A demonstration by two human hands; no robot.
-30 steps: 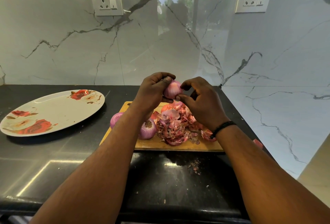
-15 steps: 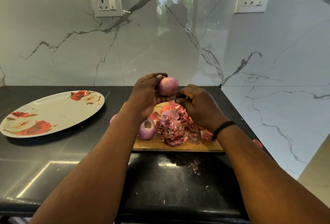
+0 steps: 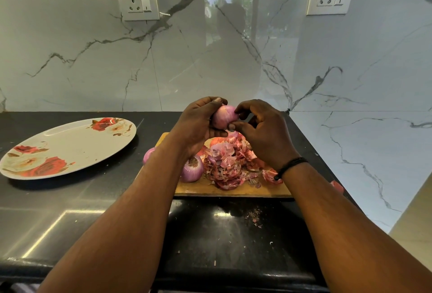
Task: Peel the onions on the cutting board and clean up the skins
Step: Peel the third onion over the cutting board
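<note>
My left hand [image 3: 198, 124] grips a pink-purple onion [image 3: 223, 117] in the air above the wooden cutting board [image 3: 233, 189]. My right hand [image 3: 261, 131] meets the onion from the right, thumb and fingertips pinching at its surface. Below them a heap of reddish onion skins [image 3: 230, 164] covers the board's middle. A peeled purple onion [image 3: 192, 170] lies on the board left of the heap. Another onion [image 3: 149, 154] shows partly behind my left forearm at the board's left edge.
A large white plate with red roses [image 3: 67, 147] lies on the black counter [image 3: 93, 211] to the left. Skin crumbs [image 3: 256, 216] dot the counter in front of the board, and a red scrap [image 3: 337, 186] lies right of it. Marble walls stand behind and to the right.
My right hand, which had dropped away toward the skin heap, has come back up to the onion and pinches it. The left hand kept holding the onion, turning it slightly.
</note>
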